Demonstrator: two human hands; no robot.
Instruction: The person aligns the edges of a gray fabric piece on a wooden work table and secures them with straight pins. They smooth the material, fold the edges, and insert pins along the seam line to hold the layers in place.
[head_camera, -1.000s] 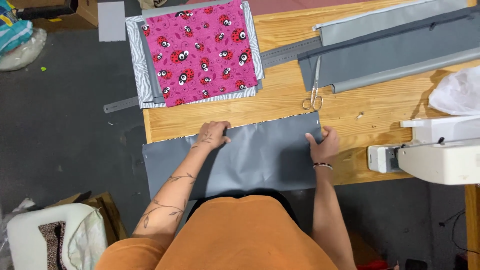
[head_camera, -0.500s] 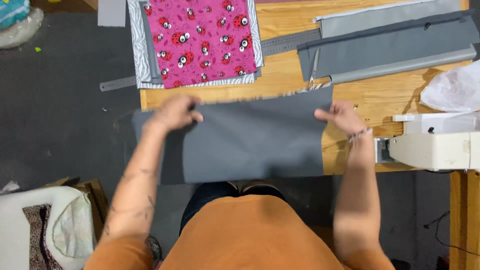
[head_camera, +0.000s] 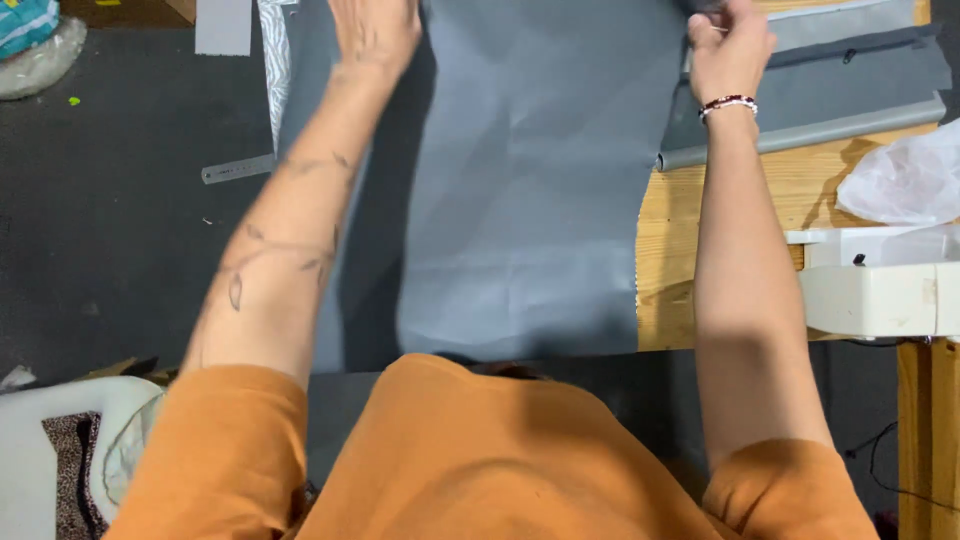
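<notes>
A large sheet of grey fabric (head_camera: 530, 190) hangs lifted in front of me, covering most of the wooden table (head_camera: 740, 200). My left hand (head_camera: 375, 30) grips its upper left corner near the top of the view. At the upper right corner, my right hand (head_camera: 730, 50), with a beaded bracelet on the wrist, pinches the fabric's edge. The sheet shows creases and its lower edge ends just above my orange shirt.
More grey fabric strips and a rolled grey piece (head_camera: 810, 130) lie on the table at the right. A white sewing machine (head_camera: 880, 290) and a clear plastic bag (head_camera: 905, 180) sit at the right edge. A metal ruler (head_camera: 238, 168) sticks out at the left. A white chair (head_camera: 70, 450) stands lower left.
Both hands have raised the grey sheet up and away from me, from the table's near edge to a spread, lifted position. It now hides the pink patterned fabric and the scissors.
</notes>
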